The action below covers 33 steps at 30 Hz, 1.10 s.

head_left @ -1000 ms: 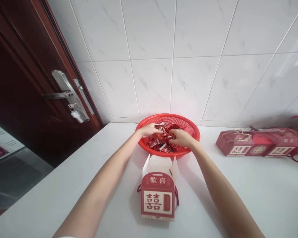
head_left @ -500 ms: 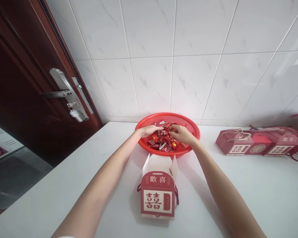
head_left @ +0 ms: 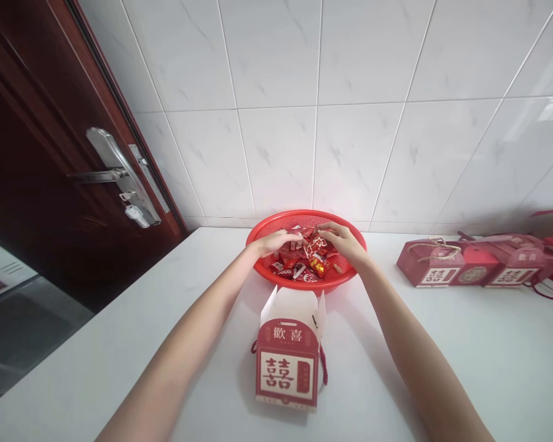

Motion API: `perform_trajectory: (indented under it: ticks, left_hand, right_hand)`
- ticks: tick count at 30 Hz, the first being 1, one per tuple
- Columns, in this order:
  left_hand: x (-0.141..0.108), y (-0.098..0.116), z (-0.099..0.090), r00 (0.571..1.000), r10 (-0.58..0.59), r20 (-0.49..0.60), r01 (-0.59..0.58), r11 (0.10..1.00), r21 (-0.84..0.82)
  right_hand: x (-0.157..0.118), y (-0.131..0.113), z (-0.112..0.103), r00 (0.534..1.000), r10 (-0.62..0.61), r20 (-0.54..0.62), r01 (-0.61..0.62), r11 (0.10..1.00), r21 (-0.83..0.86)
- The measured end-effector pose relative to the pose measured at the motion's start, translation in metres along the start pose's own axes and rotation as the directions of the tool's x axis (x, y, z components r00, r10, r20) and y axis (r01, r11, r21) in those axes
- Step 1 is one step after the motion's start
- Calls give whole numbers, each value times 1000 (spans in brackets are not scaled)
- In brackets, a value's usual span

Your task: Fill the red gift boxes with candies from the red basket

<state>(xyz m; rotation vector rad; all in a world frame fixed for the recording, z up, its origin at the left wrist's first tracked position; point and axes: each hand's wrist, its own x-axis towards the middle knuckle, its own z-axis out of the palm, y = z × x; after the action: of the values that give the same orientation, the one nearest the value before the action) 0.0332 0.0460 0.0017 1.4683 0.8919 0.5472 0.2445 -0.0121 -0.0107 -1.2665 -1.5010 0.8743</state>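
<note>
Both my hands reach into a red plastic basket [head_left: 258,230] with mesh sides, which holds a heap of wrapped candies [head_left: 299,270] in red and gold. My left hand [head_left: 276,242] lies over the left part of the heap, fingers stretched out, touching the candies. On the right, my right hand [head_left: 343,242] is over the heap with its fingers apart, their tips among the wrappers. Between my forearms stands a red and white gift box [head_left: 286,362] with its top flaps up and a dark red cord at its sides. What lies inside the box is hidden.
Several red gift boxes [head_left: 431,264] stand in a row along the wall at the right, some with cord handles. White tiles [head_left: 276,159] rise behind the white table [head_left: 203,270]. A dark wooden door [head_left: 32,123] with keys in its lock is at left.
My right hand has opened from a curled, pinching shape and its fingers now stretch over the candies. My left hand stays nearly in place. The view has shifted slightly.
</note>
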Motion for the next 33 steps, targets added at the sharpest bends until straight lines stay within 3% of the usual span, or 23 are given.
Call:
perform_trajectory:
  ticks: [9, 15, 20, 27, 33]
  left_hand:
    - [-10, 0, 30, 984, 133, -119, -136, 991, -20]
    - [-22, -4, 31, 921, 254, -296, -280, 959, -47]
    - [-23, -5, 29, 871, 278, -406, -326, 944, -54]
    - [-24, -6, 29, 841, 300, -451, -358, 932, -47]
    - [-25, -9, 29, 846, 308, -435, -355, 934, -30]
  right_hand:
    - [1, 4, 1, 1000, 6, -8, -5, 991, 132]
    - [3, 4, 0, 1000, 21, -5, -20, 989, 149]
    - [1, 1, 0, 1000, 15, 12, -17, 988, 150]
    - [0, 0, -1, 999, 31, 20, -34, 986, 164]
    - [-1, 2, -3, 999, 32, 37, -39, 978, 203]
